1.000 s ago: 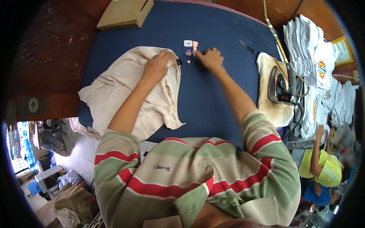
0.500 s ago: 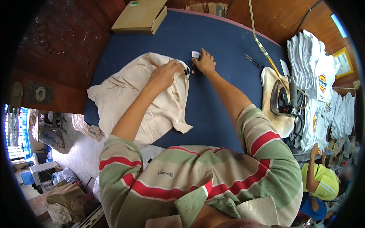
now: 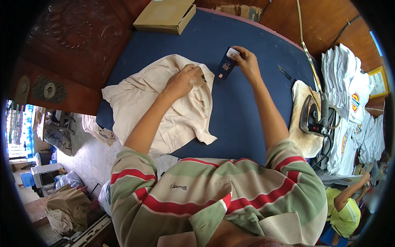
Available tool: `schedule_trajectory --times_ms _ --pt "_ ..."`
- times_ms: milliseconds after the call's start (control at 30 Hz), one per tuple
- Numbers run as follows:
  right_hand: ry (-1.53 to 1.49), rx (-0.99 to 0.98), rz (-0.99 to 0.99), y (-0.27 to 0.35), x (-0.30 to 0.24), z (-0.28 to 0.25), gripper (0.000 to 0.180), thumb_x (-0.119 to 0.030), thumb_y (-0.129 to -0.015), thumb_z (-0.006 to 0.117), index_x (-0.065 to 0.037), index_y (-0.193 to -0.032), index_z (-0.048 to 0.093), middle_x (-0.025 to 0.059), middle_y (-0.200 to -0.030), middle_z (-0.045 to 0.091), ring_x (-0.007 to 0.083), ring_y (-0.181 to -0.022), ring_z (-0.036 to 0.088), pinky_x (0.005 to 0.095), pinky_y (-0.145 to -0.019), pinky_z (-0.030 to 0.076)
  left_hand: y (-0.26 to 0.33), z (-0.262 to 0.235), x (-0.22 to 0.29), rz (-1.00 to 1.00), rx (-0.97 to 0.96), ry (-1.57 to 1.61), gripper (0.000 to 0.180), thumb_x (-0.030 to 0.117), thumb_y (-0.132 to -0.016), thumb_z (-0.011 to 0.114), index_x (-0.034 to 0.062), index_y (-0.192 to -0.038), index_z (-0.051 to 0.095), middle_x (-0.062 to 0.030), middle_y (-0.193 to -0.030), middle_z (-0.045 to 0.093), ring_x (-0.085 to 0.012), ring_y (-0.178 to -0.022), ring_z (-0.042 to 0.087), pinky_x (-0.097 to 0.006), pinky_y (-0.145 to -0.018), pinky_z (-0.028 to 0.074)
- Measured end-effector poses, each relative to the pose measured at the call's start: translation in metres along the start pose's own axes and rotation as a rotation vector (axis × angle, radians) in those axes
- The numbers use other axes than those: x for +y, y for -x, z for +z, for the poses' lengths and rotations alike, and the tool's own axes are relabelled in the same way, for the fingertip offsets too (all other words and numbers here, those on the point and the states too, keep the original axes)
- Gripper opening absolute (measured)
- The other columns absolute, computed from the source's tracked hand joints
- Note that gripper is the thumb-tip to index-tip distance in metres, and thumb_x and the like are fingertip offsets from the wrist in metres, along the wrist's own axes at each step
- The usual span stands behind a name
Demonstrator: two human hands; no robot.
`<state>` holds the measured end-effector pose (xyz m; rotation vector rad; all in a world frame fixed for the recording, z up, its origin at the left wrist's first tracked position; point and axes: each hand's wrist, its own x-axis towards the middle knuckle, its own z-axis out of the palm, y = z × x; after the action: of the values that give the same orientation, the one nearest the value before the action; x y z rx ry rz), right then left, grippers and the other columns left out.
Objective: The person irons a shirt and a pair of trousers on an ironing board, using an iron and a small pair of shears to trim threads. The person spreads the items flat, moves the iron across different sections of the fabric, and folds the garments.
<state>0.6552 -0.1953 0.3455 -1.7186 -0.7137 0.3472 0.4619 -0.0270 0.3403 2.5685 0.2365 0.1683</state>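
Head view: right hand (image 3: pixel 247 62) pinches navy tag (image 3: pixel 226 66), apart from unfolded beige garment (image 3: pixel 154 105); left hand (image 3: pixel 181 83) on cloth, grip unclear.

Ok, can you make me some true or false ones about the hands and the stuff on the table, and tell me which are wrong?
1. The right hand holds a dark tag. True.
2. Both hands are on the iron. False: the left hand is on the cream cloth.
3. The iron is right of the cream cloth. True.
4. The box is bright red. False: the box is brown.
5. The table is blue. True.
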Motion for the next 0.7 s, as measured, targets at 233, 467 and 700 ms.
schedule_trajectory --times_ms 233,467,700 --pt "0.324 -0.188 -0.667 0.119 -0.027 0.105 0.024 -0.016 -0.081 0.056 -0.012 -0.104 0.061 0.0132 -0.113 0.054 0.0308 -0.098 0.054 0.0390 -0.080 0.045 0.000 -0.053 -0.004 0.042 -0.091 0.042 0.065 -0.013 -0.063 0.047 -0.0008 -0.127 0.044 -0.0181 -0.133 0.039 -0.0316 -0.124 0.038 -0.032 -0.104 0.031" --pt "0.437 -0.062 -0.580 0.104 -0.038 0.143 0.025 -0.012 -0.079 0.056 -0.013 -0.102 0.064 0.0155 -0.113 0.053 0.0332 -0.103 0.048 0.0415 -0.086 0.039 0.060 -0.119 0.001 -0.074 0.029 -0.058 0.067 -0.010 -0.064 0.048 0.0019 -0.130 0.043 -0.0164 -0.134 0.039 -0.0309 -0.122 0.041 -0.033 -0.102 0.032" --pt "0.729 -0.085 -0.455 0.041 -0.051 0.082 0.029 -0.004 -0.075 0.050 -0.014 -0.099 0.065 0.0152 -0.089 0.061 0.0341 -0.078 0.061 0.0412 -0.070 0.050 0.096 -0.143 0.012 0.010 0.196 -0.294 0.057 -0.010 -0.069 0.048 0.0019 -0.124 0.047 -0.0130 -0.125 0.045 -0.0324 -0.110 0.049 -0.037 -0.093 0.040"
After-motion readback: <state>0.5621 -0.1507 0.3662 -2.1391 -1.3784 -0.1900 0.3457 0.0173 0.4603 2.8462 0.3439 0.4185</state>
